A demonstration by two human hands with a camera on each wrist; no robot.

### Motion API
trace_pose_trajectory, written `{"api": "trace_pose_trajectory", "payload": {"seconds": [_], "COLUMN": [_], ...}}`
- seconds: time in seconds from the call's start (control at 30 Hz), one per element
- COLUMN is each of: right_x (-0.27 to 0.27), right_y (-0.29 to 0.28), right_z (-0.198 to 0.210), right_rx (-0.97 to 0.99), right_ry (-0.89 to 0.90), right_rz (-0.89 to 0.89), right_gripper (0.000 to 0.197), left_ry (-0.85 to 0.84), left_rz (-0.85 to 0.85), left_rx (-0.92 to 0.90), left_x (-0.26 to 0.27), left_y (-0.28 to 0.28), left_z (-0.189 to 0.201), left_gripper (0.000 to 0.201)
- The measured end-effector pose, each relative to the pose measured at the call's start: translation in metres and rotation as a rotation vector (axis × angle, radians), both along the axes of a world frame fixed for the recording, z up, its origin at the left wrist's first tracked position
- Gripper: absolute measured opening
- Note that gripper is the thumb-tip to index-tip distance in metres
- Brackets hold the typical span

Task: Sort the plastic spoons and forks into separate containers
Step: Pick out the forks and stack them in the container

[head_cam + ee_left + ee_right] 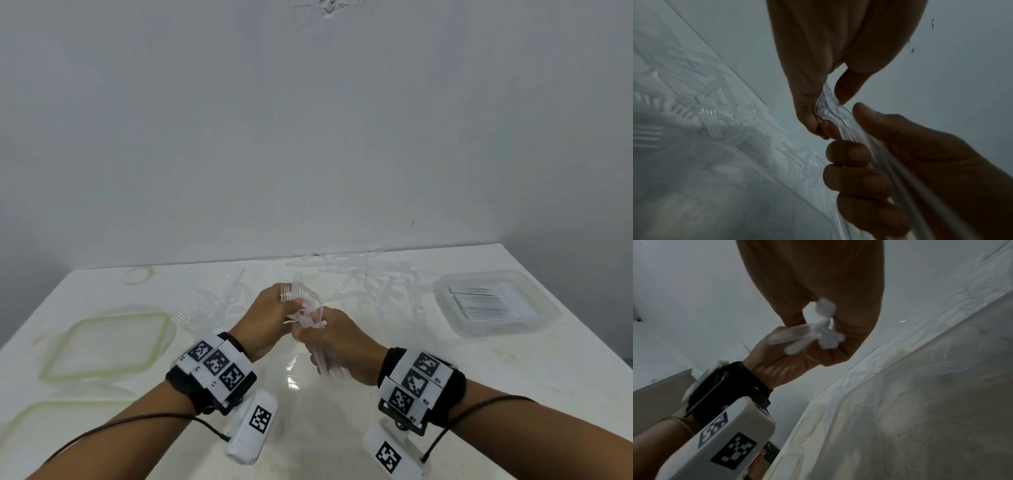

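Observation:
Above the middle of the table, both hands meet around a bundle of clear plastic forks (pixel 303 310). My left hand (pixel 274 313) pinches forks whose tines (pixel 290 291) stand up past its fingers; the left wrist view shows thumb and fingers closed on the plastic (pixel 827 104). My right hand (pixel 334 342) is curled round the bundle of handles (pixel 906 183), which run back under its palm. White handle ends (pixel 818 332) stick out between the two hands. Loose clear cutlery (pixel 373 277) lies heaped at the back of the table.
A clear container (pixel 496 305) at the right holds a neat stack of cutlery. Two green-rimmed clear containers sit at the left, one (pixel 109 346) further back than the other (pixel 44 431). More forks (pixel 209 301) lie left of centre. Something clear and shiny (pixel 293 373) lies beneath the hands.

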State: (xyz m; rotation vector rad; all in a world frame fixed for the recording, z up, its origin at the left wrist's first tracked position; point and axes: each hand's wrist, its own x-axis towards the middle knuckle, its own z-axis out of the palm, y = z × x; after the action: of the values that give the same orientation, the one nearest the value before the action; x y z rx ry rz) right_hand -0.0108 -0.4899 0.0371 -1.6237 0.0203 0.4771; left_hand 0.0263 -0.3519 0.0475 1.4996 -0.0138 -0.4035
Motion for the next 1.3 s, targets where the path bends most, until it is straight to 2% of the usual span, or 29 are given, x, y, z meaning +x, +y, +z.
{"api": "trace_pose_trajectory", "payload": {"seconds": [0.03, 0.1, 0.3, 0.37, 0.47, 0.53, 0.73, 0.83, 0.93, 1.0, 1.07, 1.17, 1.3], "right_x": [-0.001, -0.005, -0.013, -0.016, -0.019, -0.02, -0.019, -0.02, -0.021, -0.019, -0.015, -0.006, 0.002], "right_y": [0.0, 0.0, -0.005, -0.007, -0.008, -0.008, -0.007, -0.013, -0.025, -0.036, -0.049, -0.062, -0.06], "right_z": [-0.001, -0.001, 0.002, 0.003, 0.002, 0.001, -0.002, -0.007, -0.009, -0.009, -0.009, -0.01, -0.015], "right_rx": [0.014, 0.053, 0.193, 0.245, 0.252, 0.224, 0.1, -0.013, -0.082, -0.16, -0.24, -0.364, -0.522], "right_ry": [0.035, 0.083, 0.212, 0.258, 0.291, 0.276, 0.221, 0.11, 0.017, 0.0, 0.031, 0.071, 0.101], "right_rz": [0.009, 0.041, 0.139, 0.153, 0.176, 0.203, 0.253, 0.219, 0.274, 0.351, 0.449, 0.591, 0.715], "right_gripper": [0.017, 0.01, 0.006, 0.001, 0.006, 0.007, 0.011, 0.009, 0.01, 0.013, 0.013, 0.011, 0.01], "left_ry": [0.013, 0.057, 0.12, 0.117, 0.113, 0.102, 0.097, 0.07, 0.062, 0.043, -0.056, -0.37, -0.762], "left_rz": [0.021, 0.072, 0.091, 0.091, 0.086, 0.055, 0.058, 0.128, 0.17, 0.09, -0.072, -0.354, -0.702], "left_rx": [-0.023, -0.092, -0.326, -0.337, -0.36, -0.36, -0.275, -0.226, -0.164, -0.079, 0.139, 0.686, 1.113], "left_x": [-0.003, -0.006, -0.011, -0.013, -0.016, -0.019, -0.02, -0.016, -0.019, -0.023, -0.026, -0.025, -0.039], "left_y": [-0.001, -0.002, -0.006, -0.006, -0.007, -0.01, -0.013, -0.009, -0.005, 0.001, 0.011, 0.03, 0.024], "left_z": [0.0, -0.002, -0.008, -0.01, -0.012, -0.012, -0.014, -0.017, -0.021, -0.022, -0.024, -0.025, -0.022], "left_gripper": [0.022, 0.023, 0.029, 0.021, 0.007, 0.007, 0.03, 0.024, 0.019, 0.019, 0.013, 0.019, 0.044]}}
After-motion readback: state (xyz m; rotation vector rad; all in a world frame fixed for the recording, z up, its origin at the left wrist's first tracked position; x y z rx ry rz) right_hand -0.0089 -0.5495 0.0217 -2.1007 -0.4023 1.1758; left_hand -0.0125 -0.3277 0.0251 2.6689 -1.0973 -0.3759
